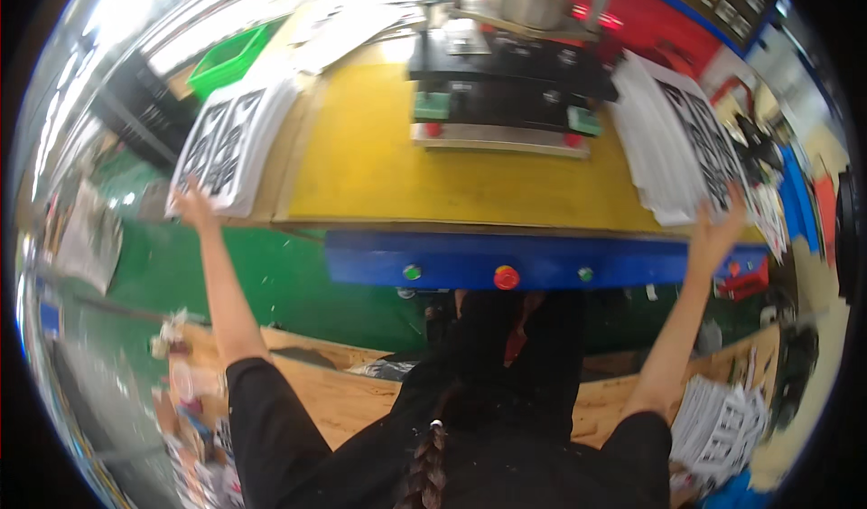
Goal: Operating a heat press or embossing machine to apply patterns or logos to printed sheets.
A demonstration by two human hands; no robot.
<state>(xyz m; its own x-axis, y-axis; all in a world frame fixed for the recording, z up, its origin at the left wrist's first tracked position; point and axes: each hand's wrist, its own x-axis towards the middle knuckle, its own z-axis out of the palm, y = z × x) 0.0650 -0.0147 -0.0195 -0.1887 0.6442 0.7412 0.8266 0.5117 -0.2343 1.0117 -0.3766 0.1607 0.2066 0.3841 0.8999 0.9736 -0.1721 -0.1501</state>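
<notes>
My left hand is at the near edge of a stack of printed sheets on the left of the table. Its fingers look apart and touch the stack's near corner, though blur softens them. On the right, my right hand reaches to the near corner of another stack of white sheets with black print; thumb and fingers are spread there. No sheet visibly hangs from either hand. Between the stacks stands a press with a black plate and green blocks over a pale metal base.
The yellow tabletop has a blue front panel with a red button between two green ones. A green crate stands at the far left. Behind my legs is a wooden bench with printed sheets at its right.
</notes>
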